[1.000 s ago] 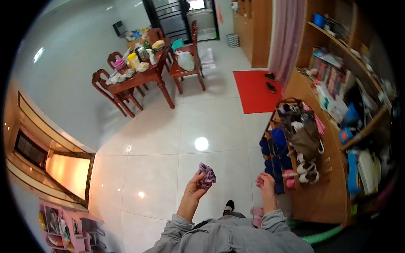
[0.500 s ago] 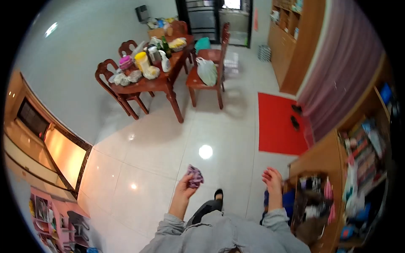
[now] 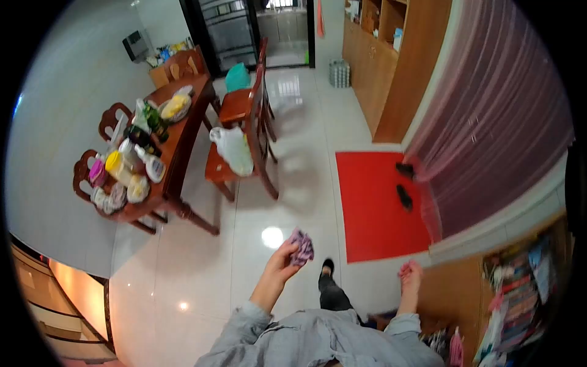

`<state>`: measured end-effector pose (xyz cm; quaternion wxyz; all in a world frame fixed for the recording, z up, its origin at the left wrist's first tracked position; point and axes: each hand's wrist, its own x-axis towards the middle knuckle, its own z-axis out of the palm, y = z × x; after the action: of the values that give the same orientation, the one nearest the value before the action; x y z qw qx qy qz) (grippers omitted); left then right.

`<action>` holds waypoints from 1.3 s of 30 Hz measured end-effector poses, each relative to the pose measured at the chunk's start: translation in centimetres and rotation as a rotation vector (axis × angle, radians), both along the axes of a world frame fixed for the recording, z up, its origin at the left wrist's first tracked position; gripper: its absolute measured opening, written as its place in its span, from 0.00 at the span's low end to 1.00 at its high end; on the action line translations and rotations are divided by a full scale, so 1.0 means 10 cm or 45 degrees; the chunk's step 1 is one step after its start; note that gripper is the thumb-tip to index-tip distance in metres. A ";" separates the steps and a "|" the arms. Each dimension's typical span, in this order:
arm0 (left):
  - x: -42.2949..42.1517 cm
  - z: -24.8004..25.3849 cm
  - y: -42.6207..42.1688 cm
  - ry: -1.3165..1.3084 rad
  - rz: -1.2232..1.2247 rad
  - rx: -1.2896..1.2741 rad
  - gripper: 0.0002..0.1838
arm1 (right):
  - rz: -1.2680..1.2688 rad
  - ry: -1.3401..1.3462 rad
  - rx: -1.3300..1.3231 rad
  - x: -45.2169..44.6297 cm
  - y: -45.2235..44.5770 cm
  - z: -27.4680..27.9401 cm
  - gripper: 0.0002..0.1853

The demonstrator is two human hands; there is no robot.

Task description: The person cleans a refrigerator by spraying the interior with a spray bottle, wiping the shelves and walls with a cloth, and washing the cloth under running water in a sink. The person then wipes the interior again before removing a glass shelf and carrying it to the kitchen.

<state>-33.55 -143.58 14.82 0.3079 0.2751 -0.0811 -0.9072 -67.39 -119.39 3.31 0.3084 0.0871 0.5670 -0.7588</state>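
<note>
My left hand [image 3: 282, 262] is closed around a crumpled purple patterned cloth [image 3: 302, 247], held out in front of my body over the tiled floor. Part of the cloth sticks out past the thumb and fingers. To the right, my right hand [image 3: 411, 278] hangs in the air near the red mat and the wooden cabinet, with loosely bent fingers and nothing visible in them. It touches nothing that I can see.
A wooden table [image 3: 174, 162] at left carries bottles, bags and food. Beside it, a chair [image 3: 260, 156] holds a white plastic bag [image 3: 232, 150]. Dark shoes [image 3: 404, 197] lie on the red mat [image 3: 367, 214]. A low cabinet [image 3: 452, 287] and a shelf of books [image 3: 520, 278] stand right.
My view has moved forward, so the table, chairs and red mat appear closer. The cloth stays in my left hand. My right hand has dropped slightly in view.
</note>
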 end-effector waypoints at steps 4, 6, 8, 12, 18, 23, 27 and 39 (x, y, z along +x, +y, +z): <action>-0.60 -0.09 -1.02 0.009 0.128 0.079 0.26 | 0.065 -0.012 0.089 -0.55 -1.54 0.38 0.11; -0.79 -0.05 -1.46 -0.009 0.139 0.161 0.23 | 0.165 -0.022 0.046 -0.81 -2.26 0.55 0.12; -1.01 0.01 -1.90 -0.044 0.225 0.128 0.22 | 0.350 -0.039 -0.008 -1.03 -3.03 0.77 0.13; -1.48 -0.01 -2.83 -0.096 0.327 0.130 0.16 | 0.733 0.100 0.015 -1.47 -4.55 1.04 0.11; -2.39 -0.20 -4.66 -0.060 0.321 0.118 0.15 | 0.911 0.181 -0.039 -2.50 -6.38 1.02 0.10; -3.37 -0.08 -6.39 0.046 0.242 0.104 0.20 | 0.748 0.140 0.167 -3.65 -7.28 0.88 0.12; -4.24 0.09 -7.61 0.080 0.143 0.054 0.21 | 0.573 0.144 0.299 -4.27 -7.72 1.01 0.13; -5.68 -0.04 -10.89 -0.035 0.201 0.021 0.21 | 0.613 -0.013 0.263 -6.14 -11.28 0.34 0.12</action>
<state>-90.38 -252.45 14.40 0.3750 0.2955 -0.0560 -0.8769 -128.77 -232.17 6.72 0.4725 -0.0155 0.6442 -0.6012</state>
